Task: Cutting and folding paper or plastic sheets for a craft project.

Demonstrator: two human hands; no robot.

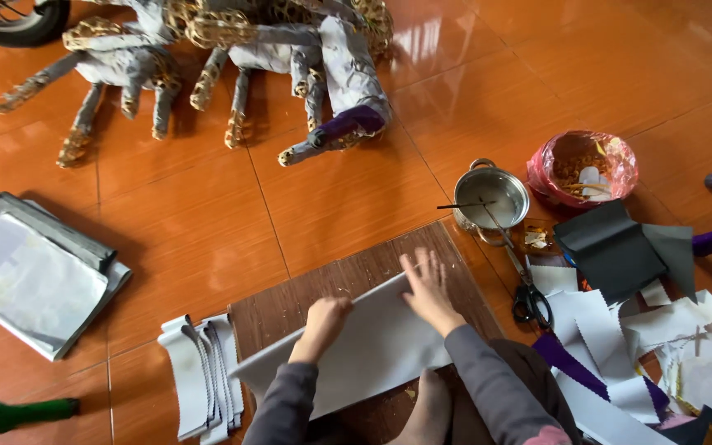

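A person seated on a glossy orange tiled floor works over a pale grey sheet of stiff, matte material laid slantwise across a dark wood-grain board. The right hand lies flat and open on the sheet's upper edge, fingers spread, gripping nothing. The left hand is curled into a loose fist pressing down on the sheet near its middle; whether it pinches the material cannot be told.

At the top of the view sprawls a large figure with many legs, wrapped in grey sheeting and bound with spotted tan bands, one limb tipped in purple. To the left lies a flat, rectangular grey package with a shiny, translucent face. Just beside the board on the left sits a pile of narrow grey strips.

To the right, a folded black sheet rests above a scatter of white offcuts with zigzag edges, a purple strip among them. A pink plastic bag, crumpled open, holds tan scraps. Beside it stands a small round steel pot with a thin stick across its rim. Black-handled scissors lie near the board's right edge.
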